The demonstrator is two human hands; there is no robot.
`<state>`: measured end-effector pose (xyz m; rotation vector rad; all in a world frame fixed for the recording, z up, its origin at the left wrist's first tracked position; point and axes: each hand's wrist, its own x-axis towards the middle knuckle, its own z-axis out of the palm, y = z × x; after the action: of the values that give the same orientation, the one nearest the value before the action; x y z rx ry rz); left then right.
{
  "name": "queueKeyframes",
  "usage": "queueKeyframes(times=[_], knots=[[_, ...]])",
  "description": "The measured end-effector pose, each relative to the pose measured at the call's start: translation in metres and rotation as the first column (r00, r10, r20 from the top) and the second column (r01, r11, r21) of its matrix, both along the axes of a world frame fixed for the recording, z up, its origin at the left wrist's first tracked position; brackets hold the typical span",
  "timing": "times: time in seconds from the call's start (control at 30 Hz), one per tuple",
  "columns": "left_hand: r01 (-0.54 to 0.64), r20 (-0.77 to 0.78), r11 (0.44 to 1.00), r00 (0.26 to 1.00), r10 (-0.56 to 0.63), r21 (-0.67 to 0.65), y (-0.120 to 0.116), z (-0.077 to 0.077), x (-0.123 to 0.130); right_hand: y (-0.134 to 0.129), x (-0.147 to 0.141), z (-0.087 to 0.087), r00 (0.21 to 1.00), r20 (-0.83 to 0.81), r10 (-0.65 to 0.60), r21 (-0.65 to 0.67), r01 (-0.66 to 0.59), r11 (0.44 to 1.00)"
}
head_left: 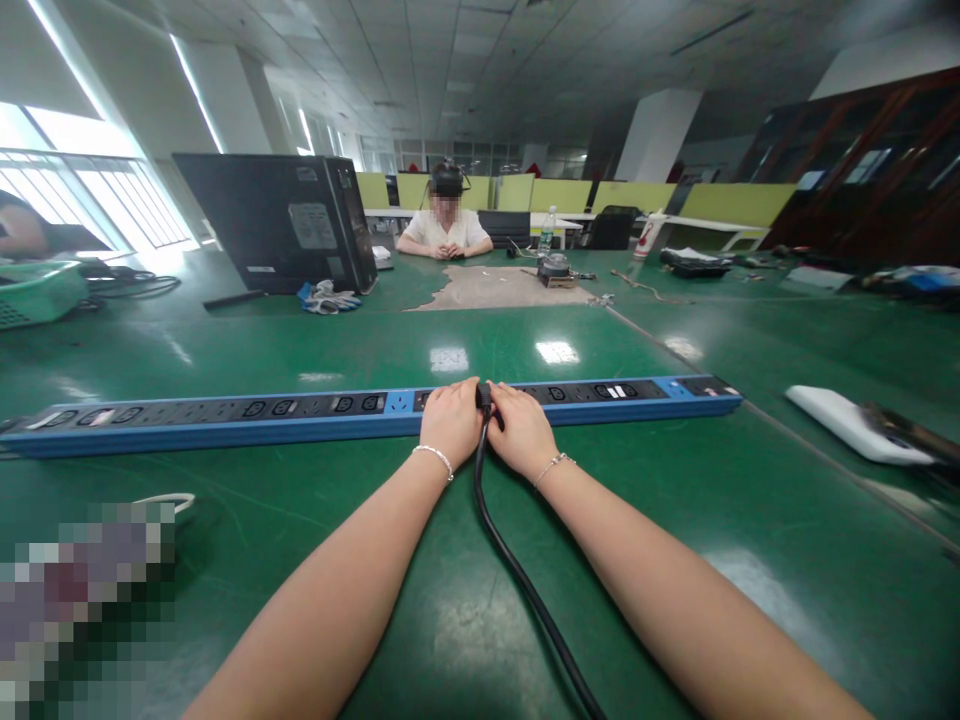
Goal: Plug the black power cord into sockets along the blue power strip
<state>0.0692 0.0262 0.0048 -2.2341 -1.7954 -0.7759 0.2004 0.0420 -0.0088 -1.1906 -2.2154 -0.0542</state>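
Note:
A long blue power strip (225, 435) with a row of black sockets lies across the green table. At its middle, my left hand (452, 418) is closed on the left side of a black power cord plug (484, 396). My right hand (522, 430) grips the same plug from the right, its fingers resting over the strip. The black cord (517, 570) runs from the plug down between my forearms and out of view at the bottom. The plug is at the strip's sockets; my fingers hide whether it is seated in one.
A black computer case (277, 225) and gloves (328, 298) stand back left, near a green basket (37, 295). Across the table sits a person (446, 225). A white object (855, 425) lies at right, a blurred-out item (82, 580) at near left.

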Motion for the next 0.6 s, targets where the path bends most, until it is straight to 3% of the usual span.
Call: queueKeyframes(times=[0.27, 0.4, 0.6], knots=[[0.021, 0.214, 1.000, 0.977, -0.020, -0.001, 0.005, 0.001, 0.000, -0.002, -0.006, -0.001, 0.999, -0.043, -0.026, -0.006, 0.026, 1.000], [-0.025, 0.488, 0.993, 0.872, -0.037, 0.119, 0.009, 0.005, -0.001, -0.003, -0.008, -0.002, 0.997, -0.071, -0.033, -0.008, 0.032, 0.999], [-0.013, 0.526, 0.995, 0.850, -0.040, 0.097, 0.016, 0.014, -0.048, -0.004, -0.006, -0.001, 0.999, -0.022, -0.046, -0.002, 0.046, 0.999]])
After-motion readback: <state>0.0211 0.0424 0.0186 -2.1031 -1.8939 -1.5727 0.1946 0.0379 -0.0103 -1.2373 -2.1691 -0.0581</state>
